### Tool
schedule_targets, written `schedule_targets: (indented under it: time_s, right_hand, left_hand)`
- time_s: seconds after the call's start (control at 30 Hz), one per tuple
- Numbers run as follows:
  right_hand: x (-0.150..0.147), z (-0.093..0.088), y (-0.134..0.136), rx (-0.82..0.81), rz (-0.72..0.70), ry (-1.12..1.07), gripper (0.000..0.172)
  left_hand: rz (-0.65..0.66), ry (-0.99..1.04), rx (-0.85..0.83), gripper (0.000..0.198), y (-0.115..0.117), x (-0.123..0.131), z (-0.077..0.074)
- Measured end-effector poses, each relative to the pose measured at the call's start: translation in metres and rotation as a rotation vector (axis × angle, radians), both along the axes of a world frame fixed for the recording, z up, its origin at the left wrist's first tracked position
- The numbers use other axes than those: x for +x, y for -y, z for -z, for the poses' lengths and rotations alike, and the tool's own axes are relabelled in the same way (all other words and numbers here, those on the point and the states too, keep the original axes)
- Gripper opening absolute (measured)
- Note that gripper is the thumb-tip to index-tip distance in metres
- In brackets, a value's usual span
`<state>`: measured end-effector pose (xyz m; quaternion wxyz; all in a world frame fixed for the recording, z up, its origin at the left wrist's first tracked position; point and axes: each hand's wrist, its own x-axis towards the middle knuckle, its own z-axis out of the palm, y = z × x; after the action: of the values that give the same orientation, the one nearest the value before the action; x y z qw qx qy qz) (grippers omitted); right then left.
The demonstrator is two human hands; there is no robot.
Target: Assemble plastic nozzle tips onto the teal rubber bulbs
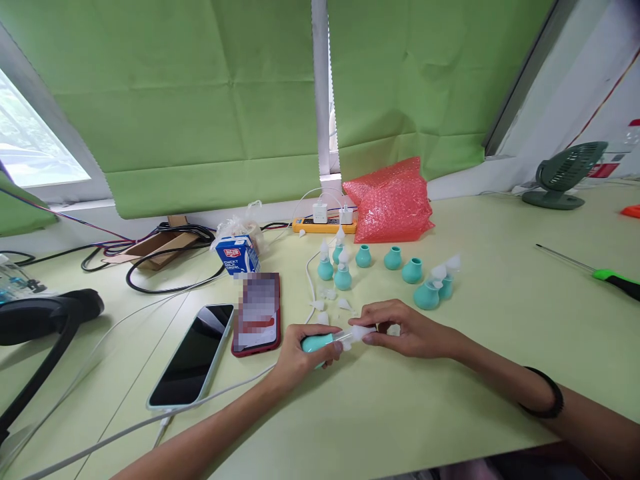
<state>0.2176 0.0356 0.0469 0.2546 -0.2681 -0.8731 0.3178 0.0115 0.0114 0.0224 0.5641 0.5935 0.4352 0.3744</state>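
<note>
My left hand (307,350) is wrapped round a teal squeeze bulb (317,343) with a clear neck, lying sideways. A frosted white nozzle tip (361,332) sits at the end of that neck, pinched by the thumb and fingers of my right hand (400,328). Just beyond my hands lie several loose white tips (343,304). A group of teal bulbs fitted with white tips (343,275) stands behind them. Bulbs without tips (413,271) stand farther right, beside a tilted pair with tips (427,293).
Left of my hands lie a red-cased phone (257,313) and another phone (193,357) with a cable. Behind are a blue milk carton (238,254), an orange power strip (310,226) and a red bubble-wrap bag (393,203). A screwdriver (595,273) and a small fan (565,173) are at right.
</note>
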Motion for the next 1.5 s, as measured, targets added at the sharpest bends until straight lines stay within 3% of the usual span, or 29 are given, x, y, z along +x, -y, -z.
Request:
schedule_targets:
  time_s: [0.23, 0.33, 0.97, 1.13, 1.3, 1.4, 1.5]
  right_hand:
    - [0.0, 0.008, -0.004, -0.456, -0.087, -0.136, 0.032]
    - [-0.003, 0.013, -0.005, -0.568, -0.097, -0.207, 0.033]
    - [-0.005, 0.009, -0.004, -0.66, -0.028, -0.166, 0.034]
    - [-0.013, 0.002, 0.002, -0.54, 0.09, -0.272, 0.033]
    - [-0.007, -0.016, -0.006, -0.268, 0.483, -0.43, 0.032]
    - [0.008, -0.028, -0.025, -0.043, 0.658, -0.44, 0.03]
    - [0.022, -0.032, -0.046, 0.21, 0.774, -0.233, 0.034]
  left_hand:
    - [0.063, 0.004, -0.022, 0.031, 0.001, 0.0, -0.004]
    - [0.075, 0.008, -0.027, 0.032, 0.001, 0.0, -0.006]
    - [0.107, 0.043, -0.005, 0.028, 0.0, 0.001, -0.007]
    - [0.116, 0.029, 0.085, 0.032, 0.003, 0.001, -0.005]
    - [-0.086, -0.075, 0.488, 0.026, 0.004, -0.003, -0.007]
    - [-0.199, -0.303, 0.796, 0.02, -0.002, -0.007, -0.013]
    - [-0.261, -0.732, 0.947, 0.02, -0.011, -0.009, -0.02]
